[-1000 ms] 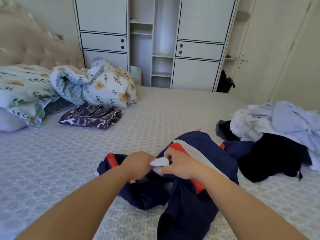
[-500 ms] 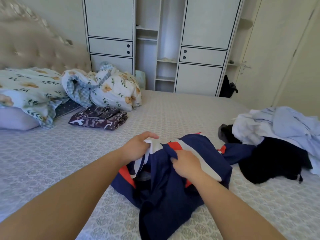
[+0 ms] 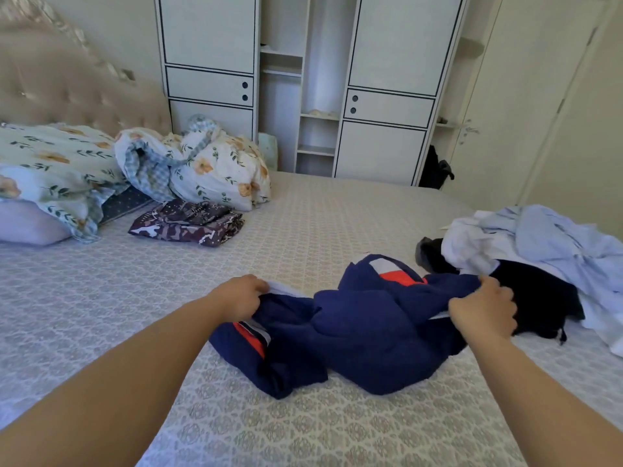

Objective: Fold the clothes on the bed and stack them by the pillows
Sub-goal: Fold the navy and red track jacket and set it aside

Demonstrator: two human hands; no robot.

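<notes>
Hands spread apart, left hand and right hand gripping navy garment, unfolded pile just beside

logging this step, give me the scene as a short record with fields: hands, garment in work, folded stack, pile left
left hand: grips one end of the navy garment
right hand: grips the other end
navy garment: crumpled on the bed, red and white stripes, not yet folded
folded stack: patterned dark cloth lying by the floral pillows
pile left: white, pale blue and black clothes at the right
</notes>
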